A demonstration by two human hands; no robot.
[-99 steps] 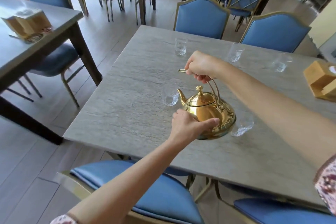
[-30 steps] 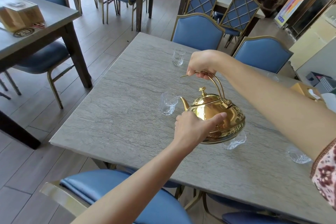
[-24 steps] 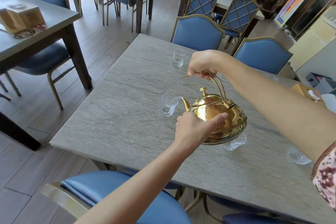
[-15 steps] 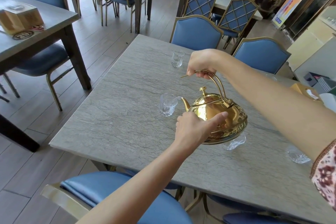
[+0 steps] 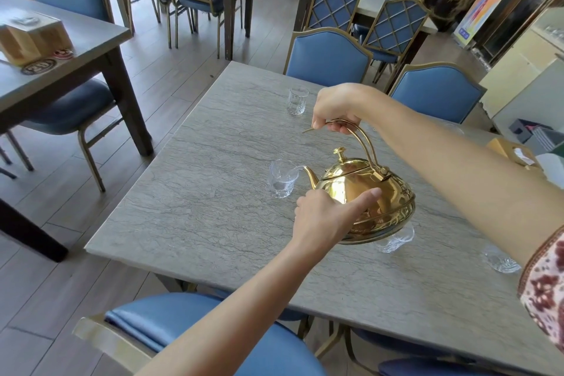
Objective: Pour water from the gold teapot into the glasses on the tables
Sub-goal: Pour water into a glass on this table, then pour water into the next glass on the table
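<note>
The gold teapot (image 5: 370, 195) hangs tilted above the grey stone table (image 5: 213, 217), spout pointing left. My right hand (image 5: 338, 108) grips the top of its arched handle. My left hand (image 5: 323, 217) presses against the pot's near side, thumb across the belly. A thin stream of water runs from the spout into a clear glass (image 5: 280, 179) just left of it. Another glass (image 5: 395, 238) stands partly hidden under the pot. A third glass (image 5: 500, 259) sits at the right under my forearm, and one more glass (image 5: 296, 101) stands at the far side.
Blue padded chairs (image 5: 328, 58) with gold frames ring the table; one chair seat (image 5: 189, 323) is right below me. A wooden box (image 5: 512, 154) sits at the table's right edge. Another table (image 5: 76, 52) with a wooden holder (image 5: 32, 40) stands to the left.
Since a second ago the pot has stayed tilted over the same glass, with water still running into it. Both hands keep their grips; only the view has shifted slightly.
</note>
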